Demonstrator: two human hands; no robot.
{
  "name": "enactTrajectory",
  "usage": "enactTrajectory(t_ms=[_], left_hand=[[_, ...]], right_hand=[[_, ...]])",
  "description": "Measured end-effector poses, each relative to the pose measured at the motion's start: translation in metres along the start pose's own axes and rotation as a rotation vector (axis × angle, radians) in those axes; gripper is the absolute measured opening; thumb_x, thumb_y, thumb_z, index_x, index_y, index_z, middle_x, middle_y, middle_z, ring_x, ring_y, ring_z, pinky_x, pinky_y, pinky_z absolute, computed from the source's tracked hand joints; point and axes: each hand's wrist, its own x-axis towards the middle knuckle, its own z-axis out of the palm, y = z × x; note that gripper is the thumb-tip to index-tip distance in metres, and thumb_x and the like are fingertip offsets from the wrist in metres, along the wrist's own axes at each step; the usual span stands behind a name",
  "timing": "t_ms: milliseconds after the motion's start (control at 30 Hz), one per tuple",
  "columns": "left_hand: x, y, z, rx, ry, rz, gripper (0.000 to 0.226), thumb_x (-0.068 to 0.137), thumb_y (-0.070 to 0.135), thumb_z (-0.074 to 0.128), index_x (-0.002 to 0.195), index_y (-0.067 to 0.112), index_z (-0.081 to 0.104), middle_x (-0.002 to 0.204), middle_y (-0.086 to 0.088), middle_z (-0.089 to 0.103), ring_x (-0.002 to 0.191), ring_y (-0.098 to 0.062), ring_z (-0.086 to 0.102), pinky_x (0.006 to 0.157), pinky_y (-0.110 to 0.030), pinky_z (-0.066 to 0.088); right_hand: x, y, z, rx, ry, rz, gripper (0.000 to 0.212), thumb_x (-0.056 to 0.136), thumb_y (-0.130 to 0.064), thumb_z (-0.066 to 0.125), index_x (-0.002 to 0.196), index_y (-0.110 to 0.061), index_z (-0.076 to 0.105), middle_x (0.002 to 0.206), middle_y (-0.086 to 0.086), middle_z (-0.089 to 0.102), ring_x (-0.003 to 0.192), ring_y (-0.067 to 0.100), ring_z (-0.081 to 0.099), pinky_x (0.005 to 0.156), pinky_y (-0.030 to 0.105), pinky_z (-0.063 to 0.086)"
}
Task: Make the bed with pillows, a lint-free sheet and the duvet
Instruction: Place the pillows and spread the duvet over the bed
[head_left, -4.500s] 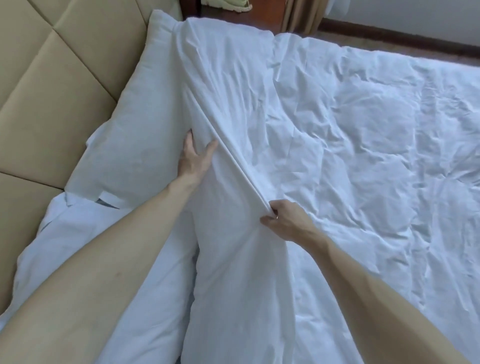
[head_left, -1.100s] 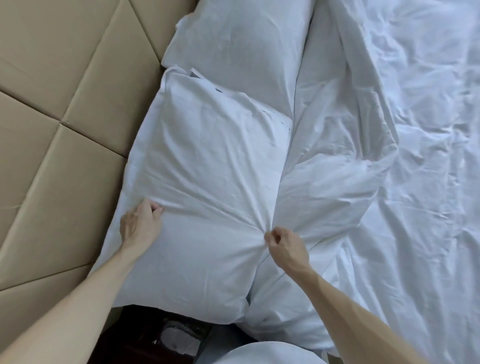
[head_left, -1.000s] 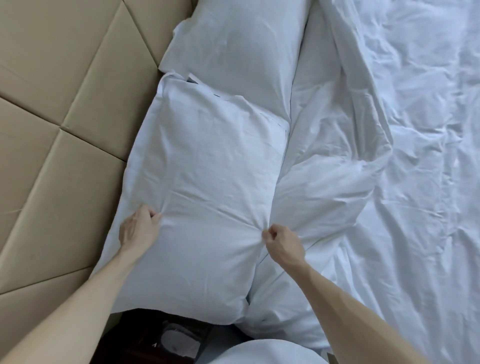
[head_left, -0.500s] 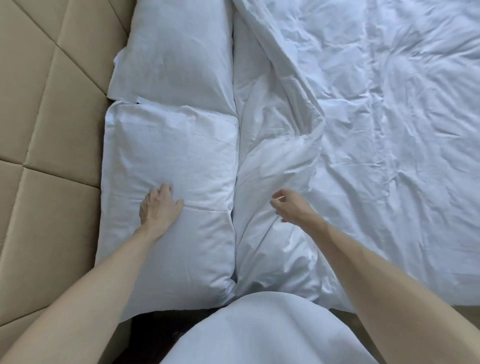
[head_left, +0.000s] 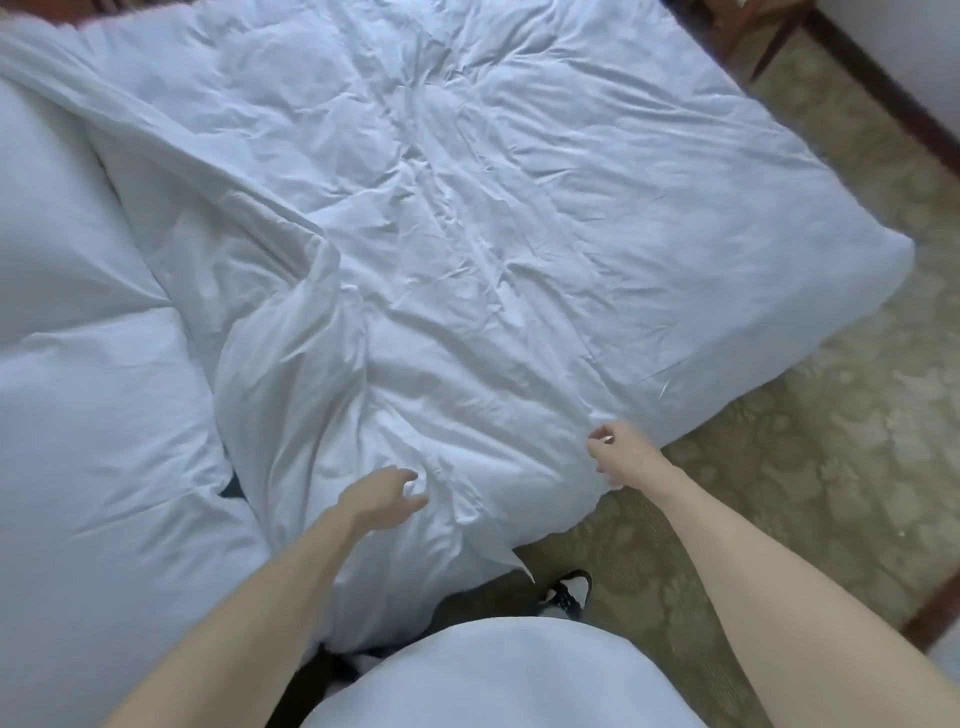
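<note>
The duvet (head_left: 467, 234) was spread beside pillows (head_left: 78, 415) at 9 o'clock, its long axis from 8 to 2 o'clock. Its near edge was pinched by the right hand (head_left: 621, 457) and touched by the open left hand (head_left: 382, 501).

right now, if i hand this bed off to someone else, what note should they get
Left hand: open, over the duvet near its side edge.
Right hand: at that edge; grip unclear.
Pillows: near pillow and far pillow lie side by side at the head.
Done: pillows placed, duvet spread out.
To do: the duvet is wrinkled and its top fold bunched beside the pillows; smooth both. Sheet hidden.
</note>
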Motion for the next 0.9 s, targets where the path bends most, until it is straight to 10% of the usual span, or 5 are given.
enactTrajectory(t_ms=[900], left_hand=[[0.141, 0.596, -0.028, 0.323, 0.254, 0.23, 0.06, 0.102, 0.053, 0.05, 0.152, 0.021, 0.045, 0.153, -0.002, 0.049, 0.142, -0.024, 0.044, 0.109, -0.034, 0.039]], right_hand=[[0.064, 0.283, -0.452, 0.059, 0.175, -0.221, 0.034, 0.101, -0.032, 0.054, 0.133, -0.022, 0.055, 0.124, -0.001, 0.058, 0.109, 0.019, 0.063, 0.097, 0.045, 0.056]])
